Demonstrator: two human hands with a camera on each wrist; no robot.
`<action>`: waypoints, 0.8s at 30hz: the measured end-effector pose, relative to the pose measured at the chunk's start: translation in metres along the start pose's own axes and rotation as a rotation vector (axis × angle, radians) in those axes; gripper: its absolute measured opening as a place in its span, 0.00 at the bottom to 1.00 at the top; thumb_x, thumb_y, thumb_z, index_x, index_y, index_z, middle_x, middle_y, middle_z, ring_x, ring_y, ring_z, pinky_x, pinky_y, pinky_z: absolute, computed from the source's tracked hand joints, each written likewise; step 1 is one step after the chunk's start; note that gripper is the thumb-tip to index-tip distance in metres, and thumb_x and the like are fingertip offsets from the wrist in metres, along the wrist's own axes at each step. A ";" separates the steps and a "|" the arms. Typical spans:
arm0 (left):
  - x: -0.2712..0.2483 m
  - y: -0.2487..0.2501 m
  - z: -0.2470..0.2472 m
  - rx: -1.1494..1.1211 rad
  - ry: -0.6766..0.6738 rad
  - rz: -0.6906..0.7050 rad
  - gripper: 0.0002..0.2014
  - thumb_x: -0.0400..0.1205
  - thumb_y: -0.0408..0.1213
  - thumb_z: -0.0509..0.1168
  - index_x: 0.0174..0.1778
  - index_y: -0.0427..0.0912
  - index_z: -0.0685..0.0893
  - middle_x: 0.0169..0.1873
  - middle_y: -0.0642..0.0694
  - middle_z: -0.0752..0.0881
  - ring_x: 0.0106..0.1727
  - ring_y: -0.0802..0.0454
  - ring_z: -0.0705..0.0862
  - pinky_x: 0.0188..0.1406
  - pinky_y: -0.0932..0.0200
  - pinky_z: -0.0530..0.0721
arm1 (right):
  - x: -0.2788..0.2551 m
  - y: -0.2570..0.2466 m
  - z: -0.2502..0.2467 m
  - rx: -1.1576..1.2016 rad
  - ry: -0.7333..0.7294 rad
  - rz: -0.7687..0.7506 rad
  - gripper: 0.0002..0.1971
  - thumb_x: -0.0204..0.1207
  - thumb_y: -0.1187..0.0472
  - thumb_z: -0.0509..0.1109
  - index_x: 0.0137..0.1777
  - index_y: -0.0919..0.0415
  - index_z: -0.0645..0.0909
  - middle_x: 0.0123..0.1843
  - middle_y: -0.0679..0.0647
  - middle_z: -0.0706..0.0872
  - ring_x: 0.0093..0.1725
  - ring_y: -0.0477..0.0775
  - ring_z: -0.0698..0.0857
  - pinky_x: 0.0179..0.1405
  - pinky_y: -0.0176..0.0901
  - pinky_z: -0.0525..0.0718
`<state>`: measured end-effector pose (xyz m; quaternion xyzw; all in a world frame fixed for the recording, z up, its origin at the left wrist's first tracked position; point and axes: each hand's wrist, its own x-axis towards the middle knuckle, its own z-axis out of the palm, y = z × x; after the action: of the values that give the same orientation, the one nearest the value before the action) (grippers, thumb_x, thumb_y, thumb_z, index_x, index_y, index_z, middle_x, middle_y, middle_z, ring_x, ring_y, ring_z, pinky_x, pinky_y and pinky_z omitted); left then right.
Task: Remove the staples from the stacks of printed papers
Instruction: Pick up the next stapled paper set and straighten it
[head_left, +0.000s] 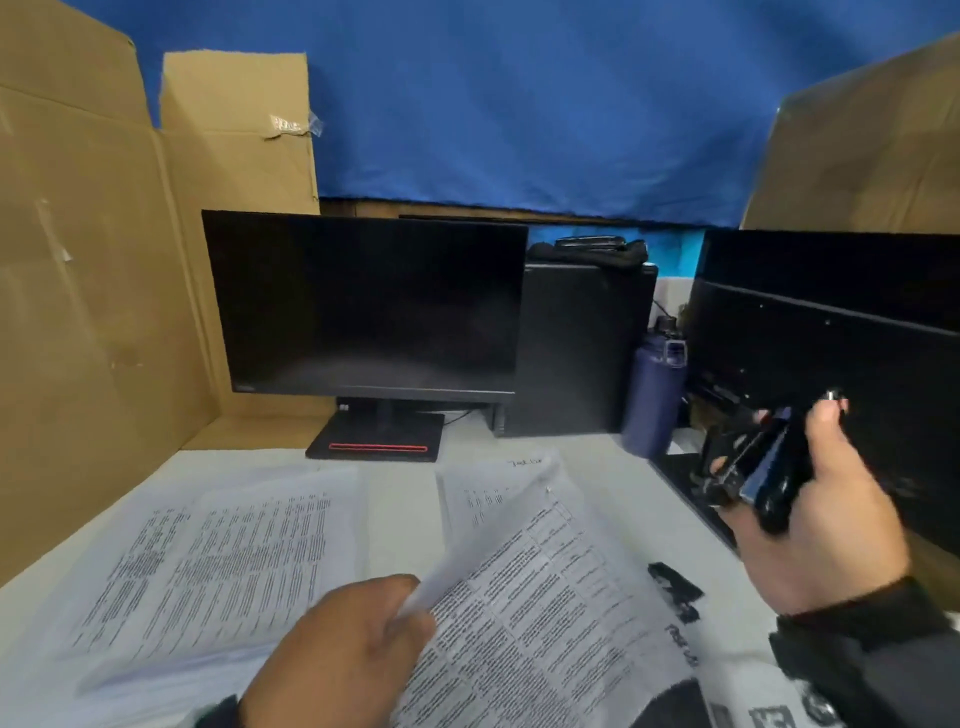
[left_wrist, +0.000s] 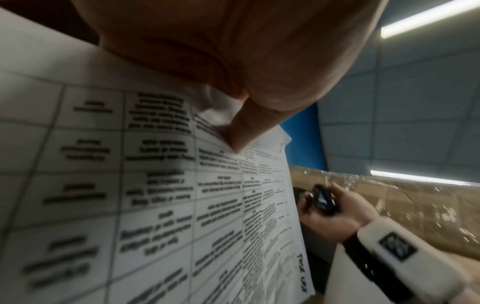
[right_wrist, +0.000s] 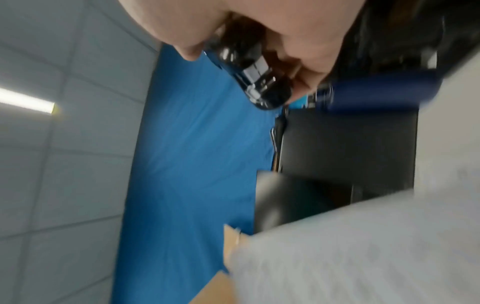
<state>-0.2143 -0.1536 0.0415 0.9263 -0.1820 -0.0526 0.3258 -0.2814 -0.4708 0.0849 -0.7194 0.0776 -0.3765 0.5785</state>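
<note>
My left hand (head_left: 358, 644) pinches the near edge of a printed stack (head_left: 550, 597) with a table of text, its top sheet lifted and curling; the thumb (left_wrist: 241, 131) presses the page in the left wrist view. My right hand (head_left: 810, 499) is raised at the right, gripping a black stapler-like tool (head_left: 763, 467), seen also as the black tool (right_wrist: 257, 76) in the right wrist view and the tool (left_wrist: 323, 199) beyond the paper's edge. More printed sheets (head_left: 208, 561) lie flat on the white desk at the left. No staple is visible.
A dark monitor (head_left: 369, 306) on its stand stands behind the papers, a black computer case (head_left: 582, 343) and a blue bottle (head_left: 652, 395) to its right. A second dark screen (head_left: 831, 332) is at the right. Cardboard panels (head_left: 88, 291) wall the left side.
</note>
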 end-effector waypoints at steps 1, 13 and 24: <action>-0.003 0.004 0.003 0.013 -0.012 0.013 0.13 0.87 0.52 0.61 0.40 0.52 0.81 0.34 0.49 0.85 0.39 0.57 0.86 0.44 0.55 0.85 | -0.007 0.000 0.012 0.033 0.017 0.038 0.28 0.81 0.27 0.54 0.66 0.44 0.80 0.68 0.54 0.85 0.67 0.55 0.84 0.70 0.58 0.82; -0.011 -0.001 0.019 0.098 0.003 0.170 0.16 0.88 0.51 0.62 0.39 0.46 0.77 0.32 0.49 0.83 0.36 0.56 0.85 0.41 0.53 0.83 | -0.040 0.005 0.077 0.261 0.090 0.133 0.32 0.67 0.17 0.53 0.58 0.38 0.75 0.48 0.51 0.93 0.49 0.48 0.93 0.65 0.61 0.85; -0.018 0.009 0.029 0.174 -0.041 0.228 0.15 0.89 0.51 0.58 0.39 0.50 0.75 0.35 0.53 0.81 0.38 0.59 0.81 0.37 0.63 0.74 | -0.044 0.002 0.079 0.245 0.097 0.169 0.42 0.65 0.18 0.48 0.49 0.56 0.81 0.32 0.53 0.89 0.37 0.60 0.89 0.48 0.58 0.87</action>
<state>-0.2395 -0.1701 0.0242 0.9230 -0.2968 -0.0182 0.2441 -0.2620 -0.3865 0.0599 -0.6152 0.1190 -0.3677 0.6872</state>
